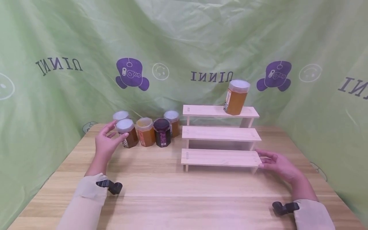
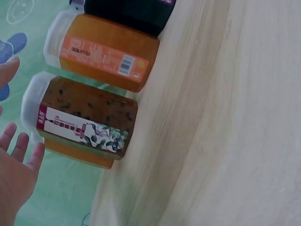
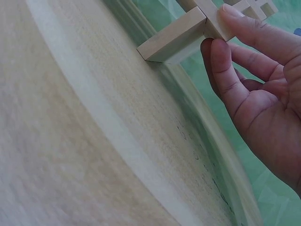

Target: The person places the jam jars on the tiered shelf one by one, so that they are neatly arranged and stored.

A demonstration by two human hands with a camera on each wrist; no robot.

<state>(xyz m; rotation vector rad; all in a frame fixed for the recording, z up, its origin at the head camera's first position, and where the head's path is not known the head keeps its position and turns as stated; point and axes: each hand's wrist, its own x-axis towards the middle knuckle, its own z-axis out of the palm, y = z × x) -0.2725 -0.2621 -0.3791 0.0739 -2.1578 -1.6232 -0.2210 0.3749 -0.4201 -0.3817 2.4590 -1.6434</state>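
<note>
My left hand (image 1: 104,145) is beside a brown jar (image 1: 131,138) with a white lid, its thumb and fingers spread. In the left wrist view, dark specks and a floral label show on that jar, and the fingers (image 2: 21,146) look apart from its lid. At the right, my right hand (image 1: 283,166) pinches the end of the lowest step of a three-tier wooden display stand (image 1: 221,157). The right wrist view shows the thumb (image 3: 254,28) on top and fingers underneath. A tall amber jar (image 1: 238,99) stands on the top step, toward its right side.
Right of the brown jar stand an orange jar (image 1: 146,135) and a dark purple jar (image 1: 162,135). Behind them are an amber jar (image 1: 174,126) and a partly hidden white-lidded jar (image 1: 120,115). A green printed curtain (image 1: 172,38) hangs around the wooden table (image 1: 178,204).
</note>
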